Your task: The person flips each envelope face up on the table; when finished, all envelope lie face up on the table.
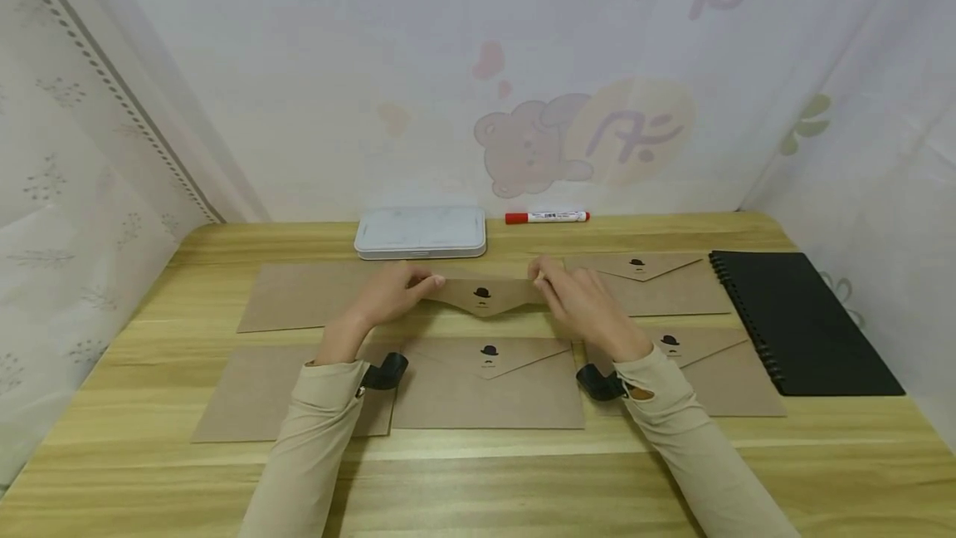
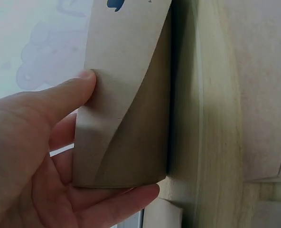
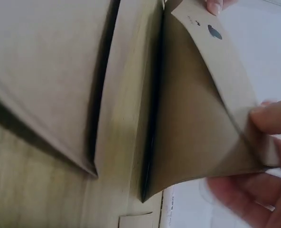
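Note:
A brown kraft envelope [image 1: 484,295] stands tilted up between my hands, its flap with a hat print facing me. My left hand [image 1: 390,293] pinches its left end; in the left wrist view the thumb presses on the flap side, with fingers behind and under the end. At the opposite end, my right hand [image 1: 586,305] pinches the top corner, thumb on the flap in the right wrist view. One long edge of the envelope [image 3: 188,128] is low, close to the table. Directly in front lies another flap-side-up envelope [image 1: 485,405].
Two plain-faced envelopes lie at left, one back [image 1: 291,297] and one front [image 1: 250,388]. Two with flaps up lie at right, back [image 1: 672,297] and front [image 1: 735,380]. A white case [image 1: 421,232], a red-capped marker [image 1: 548,217] and a black spiral notebook [image 1: 810,326] surround them.

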The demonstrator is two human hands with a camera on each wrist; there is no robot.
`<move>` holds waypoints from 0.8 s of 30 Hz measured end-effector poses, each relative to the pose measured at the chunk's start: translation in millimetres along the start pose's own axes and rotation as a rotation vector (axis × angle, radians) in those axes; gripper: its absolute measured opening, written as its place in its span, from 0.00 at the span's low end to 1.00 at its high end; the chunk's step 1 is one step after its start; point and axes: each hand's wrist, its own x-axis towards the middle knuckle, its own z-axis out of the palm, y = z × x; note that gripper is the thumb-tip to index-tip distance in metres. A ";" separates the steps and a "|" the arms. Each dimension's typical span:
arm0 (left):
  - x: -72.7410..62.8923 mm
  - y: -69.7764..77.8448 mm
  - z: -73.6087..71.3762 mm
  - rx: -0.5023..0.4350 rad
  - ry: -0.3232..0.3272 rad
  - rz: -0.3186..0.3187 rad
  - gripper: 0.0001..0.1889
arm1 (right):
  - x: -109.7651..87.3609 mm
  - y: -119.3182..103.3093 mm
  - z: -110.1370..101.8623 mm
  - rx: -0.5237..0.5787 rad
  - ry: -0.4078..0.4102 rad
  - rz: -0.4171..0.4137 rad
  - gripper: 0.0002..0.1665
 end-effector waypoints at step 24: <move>-0.4 4.4 -1.1 -0.012 0.114 -0.047 0.19 | -0.1 1.1 2.3 0.120 0.137 0.011 0.19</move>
